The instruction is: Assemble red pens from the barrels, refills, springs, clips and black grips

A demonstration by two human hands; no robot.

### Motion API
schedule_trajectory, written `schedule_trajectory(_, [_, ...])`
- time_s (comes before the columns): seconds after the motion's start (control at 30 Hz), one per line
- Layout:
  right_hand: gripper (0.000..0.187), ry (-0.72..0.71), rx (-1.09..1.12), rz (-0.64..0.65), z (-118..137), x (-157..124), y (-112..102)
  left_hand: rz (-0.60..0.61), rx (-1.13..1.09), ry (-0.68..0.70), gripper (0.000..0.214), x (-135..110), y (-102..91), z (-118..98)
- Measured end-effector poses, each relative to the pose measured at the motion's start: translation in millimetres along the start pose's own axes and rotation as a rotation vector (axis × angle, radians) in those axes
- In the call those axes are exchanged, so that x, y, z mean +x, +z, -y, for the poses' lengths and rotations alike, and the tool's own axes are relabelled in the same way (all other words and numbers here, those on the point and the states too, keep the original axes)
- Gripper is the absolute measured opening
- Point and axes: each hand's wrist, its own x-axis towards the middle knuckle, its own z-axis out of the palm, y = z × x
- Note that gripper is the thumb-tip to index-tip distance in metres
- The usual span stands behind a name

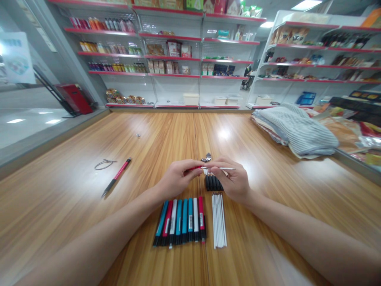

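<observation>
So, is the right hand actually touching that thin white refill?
Touching. The head view shows the right hand pinching the thin white refill between its fingertips, with the refill's end sticking out past them to the right.

1. Wide wooden table fills the foreground, planks running away, glare patches on the varnish;
2. Behind it, white shelving with red edges spans the far side, stocked with bottles and boxes;
3. More red-edged side shelving angles along the right;
4. Left, a grey ledge, possibly glass-topped, mirrors lights;
5. Overhead, a ceiling panel light glows at top right.
</observation>
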Motion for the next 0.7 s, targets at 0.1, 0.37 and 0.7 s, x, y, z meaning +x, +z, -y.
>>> schedule_trajectory(0.1, [0.019,0.039,-0.001,0.017,-1.8,0.5,0.8,-0.023,0.042,-0.006,0.028,-0.4,0.6,-1.6])
schedule_trajectory(0.37, [0.012,0.185,-0.096,-0.125,-9.6,-1.2,-1.5,-0.058,0.140,-0.058,0.029,1.5,-5.4,4.4])
schedule_trajectory(0.7, [0.008,0.095,-0.164,-0.135,-8.0,-0.6,-3.0,-0.037,0.254,-0.016,0.027,2.2,-6.9,7.6])
